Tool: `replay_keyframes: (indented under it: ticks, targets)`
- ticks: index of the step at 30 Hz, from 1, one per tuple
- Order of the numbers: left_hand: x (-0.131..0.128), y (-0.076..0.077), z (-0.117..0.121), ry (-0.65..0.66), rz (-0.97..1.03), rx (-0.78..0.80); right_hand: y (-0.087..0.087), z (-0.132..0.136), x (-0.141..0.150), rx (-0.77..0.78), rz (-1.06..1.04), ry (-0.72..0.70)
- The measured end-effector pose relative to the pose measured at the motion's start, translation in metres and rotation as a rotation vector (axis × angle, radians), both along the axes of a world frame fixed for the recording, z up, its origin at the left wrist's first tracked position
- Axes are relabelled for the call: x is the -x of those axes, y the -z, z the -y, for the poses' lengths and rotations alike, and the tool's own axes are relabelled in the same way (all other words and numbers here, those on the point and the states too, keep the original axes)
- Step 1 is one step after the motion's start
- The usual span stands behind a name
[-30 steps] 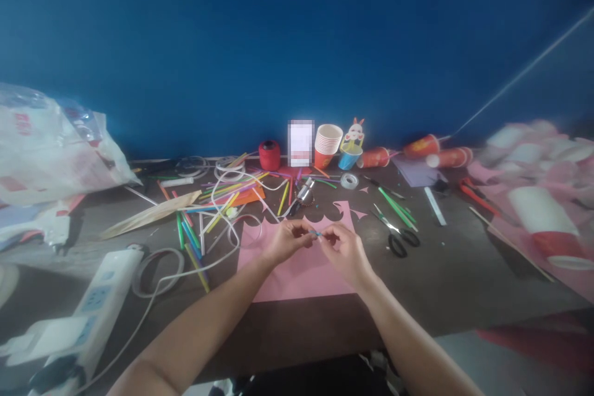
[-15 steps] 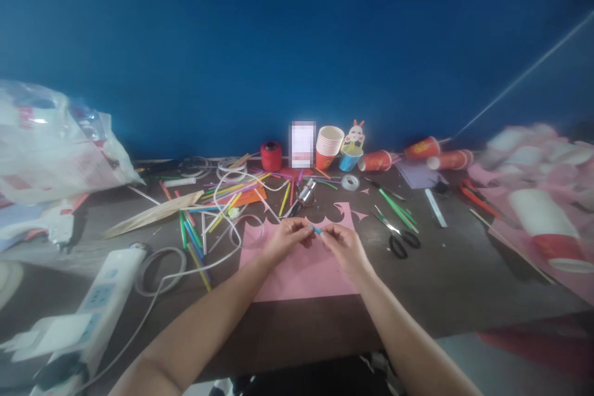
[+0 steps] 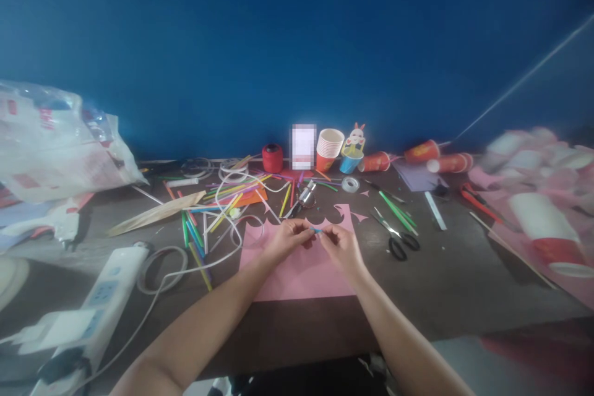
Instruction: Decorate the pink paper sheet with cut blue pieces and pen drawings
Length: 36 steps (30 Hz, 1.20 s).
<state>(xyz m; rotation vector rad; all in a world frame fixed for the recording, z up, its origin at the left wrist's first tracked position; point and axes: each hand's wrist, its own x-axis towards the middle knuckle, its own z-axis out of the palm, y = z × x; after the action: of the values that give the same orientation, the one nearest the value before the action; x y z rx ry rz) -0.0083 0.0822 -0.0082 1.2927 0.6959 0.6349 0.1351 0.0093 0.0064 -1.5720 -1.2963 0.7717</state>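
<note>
Barely any movement since half a second ago: whole view has slid slightly (probably the head), and the small bright-blue strip shows a bit slimmer between the fingertips. Could be a slight turn or the fingers covering more of it; can't tell which. Material unclear too, too small and blurred.

Strip is held up in front of the body, over the far half of the flat pink paper sheet with the scalloped far edge. Left hand pinches its left end, thumb against finger; right hand pinches the right end the same way. Neither has let go, so my read: same two-handed fingertip work on the strip, nothing handed off or set down.

Sheet lies flat on the dark tabletop, same position under the wrists. Black-handled metal scissors lie partly open just right of it, untouched, with loose green plastic-looking sticks behind them. Red-and-white paper cup stack stands upright further back.
</note>
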Motion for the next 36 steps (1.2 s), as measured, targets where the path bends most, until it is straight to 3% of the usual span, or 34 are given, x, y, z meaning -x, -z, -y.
replay_keyframes:
  ticks: [18,31,36]
  targets:
    - [0.001,0.0,0.001,-0.001,0.046,0.017,-0.002,-0.001,0.003,0.013,-0.036,0.053]
    - [-0.001,-0.001,0.003,-0.072,0.035,-0.028,0.003,-0.004,0.006,0.016,-0.097,0.074]
    - [-0.004,0.001,0.005,-0.155,-0.012,-0.055,0.007,-0.008,0.011,0.042,-0.219,0.12]
